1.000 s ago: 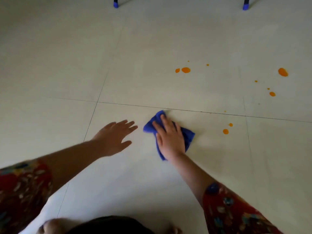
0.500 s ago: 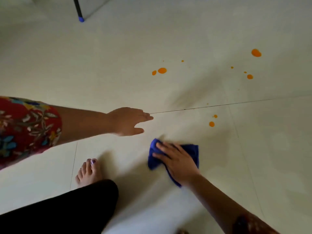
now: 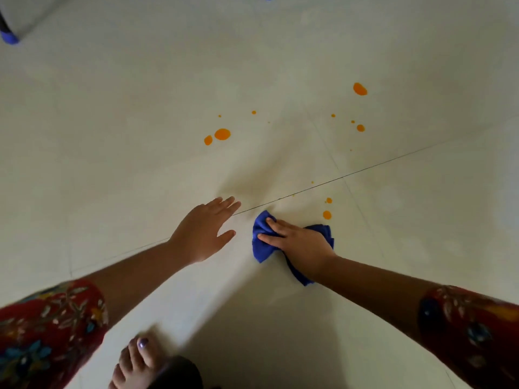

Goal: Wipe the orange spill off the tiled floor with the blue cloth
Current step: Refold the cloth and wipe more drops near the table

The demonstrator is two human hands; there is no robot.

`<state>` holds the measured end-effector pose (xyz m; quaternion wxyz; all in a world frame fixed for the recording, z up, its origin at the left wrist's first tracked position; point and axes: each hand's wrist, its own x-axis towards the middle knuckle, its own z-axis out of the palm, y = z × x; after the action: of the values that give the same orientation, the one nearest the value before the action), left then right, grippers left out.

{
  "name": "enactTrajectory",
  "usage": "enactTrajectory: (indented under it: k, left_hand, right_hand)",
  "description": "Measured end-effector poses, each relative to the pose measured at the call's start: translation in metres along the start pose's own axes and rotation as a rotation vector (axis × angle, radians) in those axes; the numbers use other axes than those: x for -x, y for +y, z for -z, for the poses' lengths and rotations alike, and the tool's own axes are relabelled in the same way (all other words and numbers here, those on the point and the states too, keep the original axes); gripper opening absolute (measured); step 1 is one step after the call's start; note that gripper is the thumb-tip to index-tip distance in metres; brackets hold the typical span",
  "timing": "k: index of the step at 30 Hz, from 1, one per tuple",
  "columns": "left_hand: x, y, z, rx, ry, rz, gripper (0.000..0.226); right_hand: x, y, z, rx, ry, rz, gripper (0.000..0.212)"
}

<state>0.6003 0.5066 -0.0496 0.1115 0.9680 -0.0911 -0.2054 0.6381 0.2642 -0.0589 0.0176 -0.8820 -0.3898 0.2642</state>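
A crumpled blue cloth [image 3: 261, 242] lies on the pale tiled floor [image 3: 140, 178] with my right hand [image 3: 302, 245] pressed flat on top of it. Orange spill drops are scattered beyond it: two small drops [image 3: 326, 214] just past the cloth's far right corner, a larger pair [image 3: 222, 134] further out at the middle, and several more [image 3: 359, 89] to the far right. My left hand [image 3: 205, 231] hovers with spread fingers just left of the cloth, holding nothing.
A dark grout line [image 3: 365, 172] crosses the floor just beyond both hands. My bare foot [image 3: 134, 360] stands at the bottom left. Blue-capped furniture legs [image 3: 9, 37] rest at the far top left and at the top edge.
The view has shifted, and my right hand has slid the cloth forward and right, closer to the two nearest orange drops. My left hand stays spread beside it.
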Motion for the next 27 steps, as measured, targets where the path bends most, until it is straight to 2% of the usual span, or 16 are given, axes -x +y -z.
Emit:
enactTrajectory:
  k: [2, 5, 7, 10, 12, 16, 20, 23, 27]
  left_hand:
    - [-0.003, -0.014, -0.010, 0.014, 0.036, -0.036, 0.064]
    - [-0.009, -0.026, -0.021, 0.005, 0.043, -0.060, 0.062]
    - [-0.012, -0.029, -0.024, 0.011, 0.063, -0.080, 0.062]
    - [-0.013, -0.035, -0.025, 0.057, 0.064, -0.123, 0.061]
    - [-0.014, -0.040, -0.021, 0.069, 0.045, -0.147, 0.059]
    - [-0.017, -0.038, -0.005, 0.079, 0.015, -0.165, 0.051]
    - [-0.018, -0.036, 0.013, 0.061, 0.006, -0.201, 0.053]
    - [-0.017, -0.034, 0.028, 0.052, 0.014, -0.225, 0.052]
    - [-0.017, -0.026, 0.053, 0.056, -0.002, -0.251, 0.050]
  right_hand:
    - [-0.014, 0.005, 0.011, -0.030, 0.047, -0.157, 0.082]
    - [-0.042, -0.002, 0.023, -0.090, 0.174, -0.427, 0.074]
    - [-0.048, -0.026, 0.018, -0.079, 0.149, -0.503, 0.072]
    - [-0.030, -0.070, 0.004, -0.021, -0.044, -0.398, 0.083]
    - [-0.025, -0.069, 0.010, 0.003, -0.103, -0.361, 0.091]
    - [-0.045, -0.028, 0.053, 0.064, -0.244, -0.443, 0.069]
    - [-0.046, -0.013, 0.097, 0.340, -0.436, -0.194, 0.062]
    - [-0.026, -0.008, 0.123, 0.480, -0.437, -0.063, 0.065]
    - [0.008, 0.008, 0.135, 0.451, -0.388, -0.043, 0.069]
